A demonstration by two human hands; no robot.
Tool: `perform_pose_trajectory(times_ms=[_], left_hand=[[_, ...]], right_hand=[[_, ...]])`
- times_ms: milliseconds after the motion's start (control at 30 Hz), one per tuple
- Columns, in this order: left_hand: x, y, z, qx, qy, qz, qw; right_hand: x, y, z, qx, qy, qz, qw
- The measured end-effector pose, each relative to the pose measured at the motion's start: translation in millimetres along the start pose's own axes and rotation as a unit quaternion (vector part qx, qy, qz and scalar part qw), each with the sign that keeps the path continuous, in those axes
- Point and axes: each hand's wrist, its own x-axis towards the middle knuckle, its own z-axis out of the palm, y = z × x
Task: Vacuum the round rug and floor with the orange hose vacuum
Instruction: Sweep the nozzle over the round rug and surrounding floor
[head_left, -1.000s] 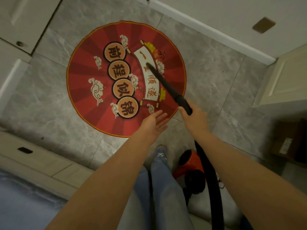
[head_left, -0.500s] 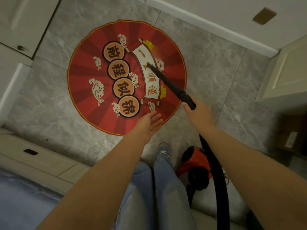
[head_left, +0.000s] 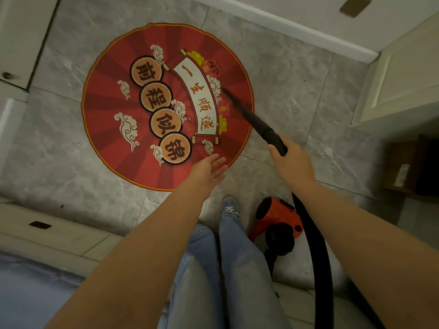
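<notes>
My right hand grips the black nozzle, whose blurred tip sits over the right side of the rug in the upper centre of frame; my left hand hovers flat, holding nothing. The vacuum sits at lower centre by my shoe. I'd sweep in slow overlapping strokes, keeping the tip low and the hose slack.

Home entryway, tiled floor, cabinets

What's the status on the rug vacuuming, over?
Right hand grips black nozzle, tip over the round rug's right side. Left hand open, holding nothing. Orange vacuum beside the shoe. Nothing blocking.
</notes>
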Motion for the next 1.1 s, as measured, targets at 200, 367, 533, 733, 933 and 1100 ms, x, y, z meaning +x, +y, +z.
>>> perform_pose_trajectory(times_ms=[200,367,533,733,933,1100], left_hand=[[-5,-13,7,0.026,0.015,-0.015,0.999],[-19,-14,22,0.019,0.037,0.009,0.999],[-34,-4,40,0.010,0.022,0.035,0.999],[-35,-12,35,0.032,0.003,0.006,0.999],[-35,-18,18,0.040,0.013,0.002,0.999],[-38,-24,5,0.043,0.023,-0.007,0.999]], right_hand=[[-57,22,-8,0.001,-0.026,0.016,1.000],[-58,10,-24,0.013,-0.030,0.004,0.999],[-45,7,-30,-0.001,-0.021,0.021,1.000],[-81,9,-17,-0.015,-0.051,0.003,0.999],[-62,5,-31,-0.010,-0.040,0.014,0.999],[-86,-5,-20,-0.029,-0.061,-0.006,0.998]])
